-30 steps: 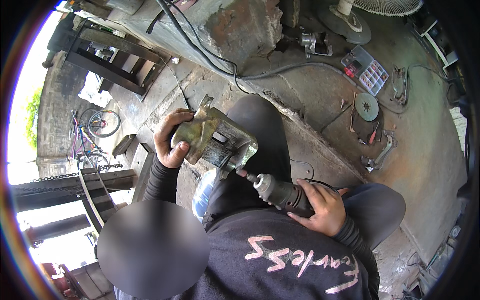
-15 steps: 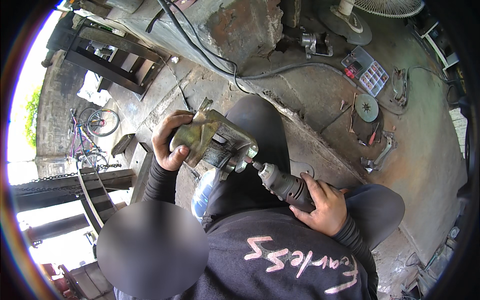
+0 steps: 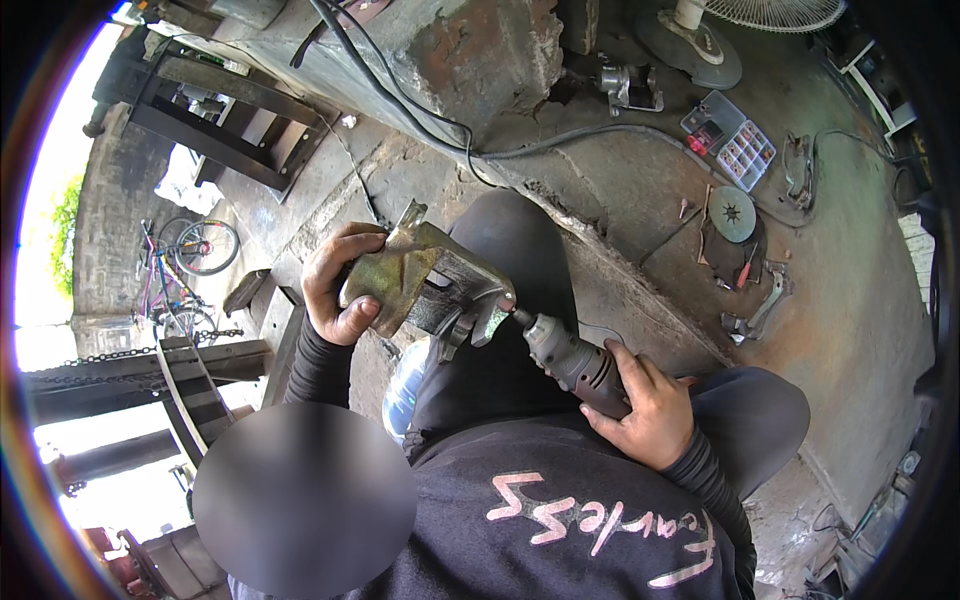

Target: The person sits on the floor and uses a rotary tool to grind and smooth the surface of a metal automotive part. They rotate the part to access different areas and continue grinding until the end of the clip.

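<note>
My left hand is closed around one end of a metal brake caliper, a worn casting with a brassy back and a slotted grey side, held up over my lap. In my right hand is a dark grey rotary tool, gripped by its body. The small bit at its nose points up and left at the lower right arm of the caliper; it sits at or very close to the metal, and whether it touches I cannot tell.
To the right on the floor lie an open parts box, a round disc, a red-handled screwdriver and a metal bracket. Another caliper and a fan are farther off. A cable crosses the floor. Bicycles stand left.
The rotary tool's nose has shifted slightly right and up, its bit moving from beside the caliper's inner edge to the arm's outer tip. My left hand and the caliper have barely moved.
</note>
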Action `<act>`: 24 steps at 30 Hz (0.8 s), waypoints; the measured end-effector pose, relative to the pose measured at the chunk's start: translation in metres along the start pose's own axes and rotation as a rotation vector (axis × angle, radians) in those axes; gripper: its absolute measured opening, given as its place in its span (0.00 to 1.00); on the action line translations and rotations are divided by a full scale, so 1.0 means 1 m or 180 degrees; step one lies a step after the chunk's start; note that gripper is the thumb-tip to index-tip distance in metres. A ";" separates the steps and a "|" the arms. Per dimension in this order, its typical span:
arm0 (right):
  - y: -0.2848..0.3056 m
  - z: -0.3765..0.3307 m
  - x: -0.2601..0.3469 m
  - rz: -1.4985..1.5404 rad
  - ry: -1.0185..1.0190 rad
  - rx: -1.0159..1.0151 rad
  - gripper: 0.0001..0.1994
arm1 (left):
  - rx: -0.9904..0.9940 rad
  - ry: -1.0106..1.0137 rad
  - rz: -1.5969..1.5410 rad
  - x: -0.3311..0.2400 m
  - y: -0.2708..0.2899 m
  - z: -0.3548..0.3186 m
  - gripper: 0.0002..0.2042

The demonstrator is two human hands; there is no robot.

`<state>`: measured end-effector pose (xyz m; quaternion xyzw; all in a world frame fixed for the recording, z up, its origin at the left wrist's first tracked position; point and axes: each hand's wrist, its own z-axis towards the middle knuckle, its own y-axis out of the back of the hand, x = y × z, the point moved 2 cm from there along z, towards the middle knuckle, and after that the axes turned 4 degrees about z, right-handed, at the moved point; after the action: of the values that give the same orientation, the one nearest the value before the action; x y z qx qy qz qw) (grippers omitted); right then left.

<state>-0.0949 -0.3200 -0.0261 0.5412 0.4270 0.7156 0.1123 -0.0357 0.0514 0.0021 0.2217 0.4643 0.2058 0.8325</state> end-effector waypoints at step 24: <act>-0.003 -0.004 -0.003 0.0142 0.0094 0.0022 0.38 | -0.0084 0.0200 -0.0264 0.009 -0.002 -0.001 0.36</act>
<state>-0.0977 -0.3220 -0.0304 0.5404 0.4189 0.7244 0.0882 -0.0322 0.0546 -0.0058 0.1847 0.4962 0.1841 0.8281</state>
